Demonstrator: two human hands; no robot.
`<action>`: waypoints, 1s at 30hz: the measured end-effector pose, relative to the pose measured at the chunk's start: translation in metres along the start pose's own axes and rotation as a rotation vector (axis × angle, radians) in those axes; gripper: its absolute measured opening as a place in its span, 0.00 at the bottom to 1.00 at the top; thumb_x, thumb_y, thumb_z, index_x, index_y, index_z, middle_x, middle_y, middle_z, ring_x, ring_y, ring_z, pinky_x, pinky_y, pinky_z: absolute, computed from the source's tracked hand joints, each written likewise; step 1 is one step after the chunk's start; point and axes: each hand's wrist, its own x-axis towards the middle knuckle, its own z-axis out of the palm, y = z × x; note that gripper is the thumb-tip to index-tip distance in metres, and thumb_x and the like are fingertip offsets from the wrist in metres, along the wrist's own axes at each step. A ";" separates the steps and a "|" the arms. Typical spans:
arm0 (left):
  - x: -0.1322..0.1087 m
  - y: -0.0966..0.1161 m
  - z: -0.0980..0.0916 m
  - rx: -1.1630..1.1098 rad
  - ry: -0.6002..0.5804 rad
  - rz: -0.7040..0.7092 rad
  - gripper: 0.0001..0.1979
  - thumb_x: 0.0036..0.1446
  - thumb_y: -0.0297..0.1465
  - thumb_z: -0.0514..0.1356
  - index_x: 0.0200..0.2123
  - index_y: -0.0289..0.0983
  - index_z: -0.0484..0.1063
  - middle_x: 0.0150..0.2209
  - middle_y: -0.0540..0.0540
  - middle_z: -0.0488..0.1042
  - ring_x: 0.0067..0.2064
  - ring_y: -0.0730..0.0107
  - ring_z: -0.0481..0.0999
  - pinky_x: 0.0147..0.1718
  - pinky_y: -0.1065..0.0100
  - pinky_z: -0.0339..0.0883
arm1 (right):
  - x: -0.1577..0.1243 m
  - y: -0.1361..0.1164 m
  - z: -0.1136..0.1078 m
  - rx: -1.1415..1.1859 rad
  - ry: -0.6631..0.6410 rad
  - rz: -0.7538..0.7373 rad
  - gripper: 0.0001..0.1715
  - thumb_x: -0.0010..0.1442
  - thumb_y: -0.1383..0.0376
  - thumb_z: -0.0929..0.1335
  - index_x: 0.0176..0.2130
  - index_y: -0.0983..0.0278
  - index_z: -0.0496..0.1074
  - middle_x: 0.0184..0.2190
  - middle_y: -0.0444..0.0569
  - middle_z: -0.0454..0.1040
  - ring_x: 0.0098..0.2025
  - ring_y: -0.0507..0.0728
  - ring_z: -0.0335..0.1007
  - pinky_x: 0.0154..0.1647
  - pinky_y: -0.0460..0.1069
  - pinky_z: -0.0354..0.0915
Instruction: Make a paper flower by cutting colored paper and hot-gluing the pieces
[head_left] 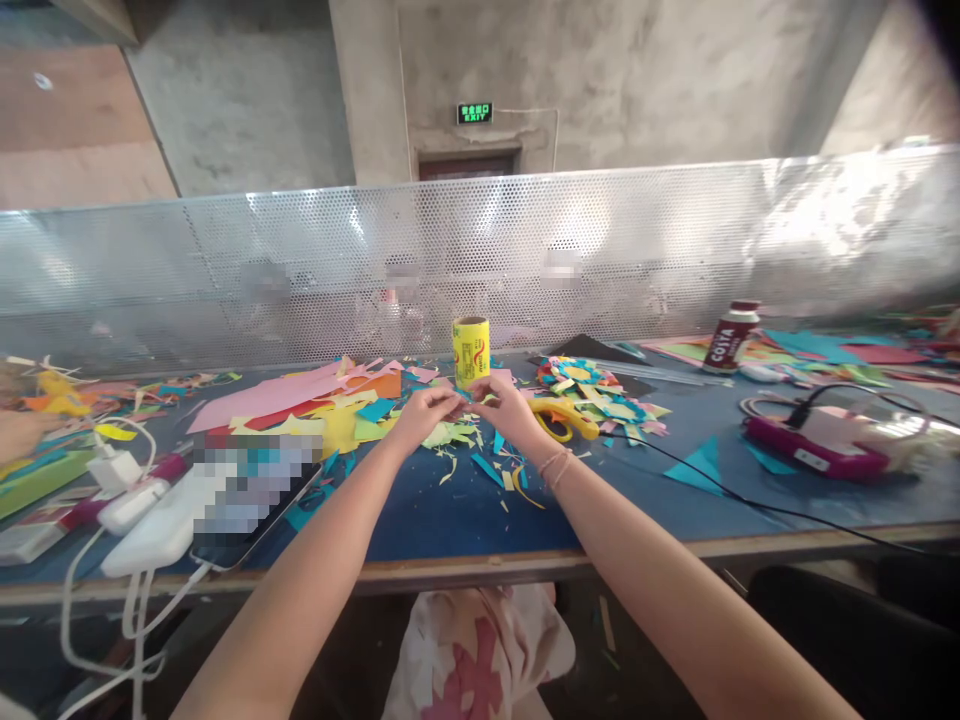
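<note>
My left hand and my right hand meet over the middle of the blue table, fingers pinched together on a small scrap of paper held between them. Just behind the hands stands a yellow can. Yellow-handled scissors lie right of my right hand. Loose paper scraps in several colours lie under and around both hands.
Pink and orange sheets lie at the left, a cut-paper pile at the right. A phone, white power bank and cables sit front left. A brown bottle, a magenta device and a black cable are at the right. A perforated metal screen backs the table.
</note>
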 end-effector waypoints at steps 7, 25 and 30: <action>-0.003 0.001 0.000 -0.147 -0.030 -0.073 0.14 0.40 0.40 0.67 0.28 0.35 0.76 0.24 0.48 0.73 0.29 0.72 0.71 0.36 0.66 0.67 | -0.003 -0.005 -0.001 -0.026 -0.040 -0.037 0.14 0.42 0.59 0.73 0.30 0.62 0.70 0.25 0.43 0.67 0.29 0.51 0.63 0.29 0.46 0.62; -0.009 0.016 0.008 0.248 0.057 0.163 0.10 0.53 0.37 0.57 0.28 0.35 0.68 0.27 0.48 0.70 0.30 0.71 0.69 0.31 0.71 0.62 | 0.000 0.003 0.002 0.105 -0.054 0.016 0.18 0.41 0.57 0.73 0.31 0.62 0.69 0.24 0.41 0.64 0.29 0.50 0.60 0.28 0.45 0.60; -0.007 0.013 0.008 0.276 0.092 0.178 0.13 0.54 0.40 0.55 0.29 0.35 0.67 0.28 0.48 0.69 0.31 0.71 0.67 0.32 0.71 0.61 | 0.001 0.002 0.002 0.106 -0.059 0.004 0.18 0.42 0.56 0.73 0.31 0.62 0.69 0.23 0.40 0.63 0.27 0.49 0.59 0.27 0.45 0.58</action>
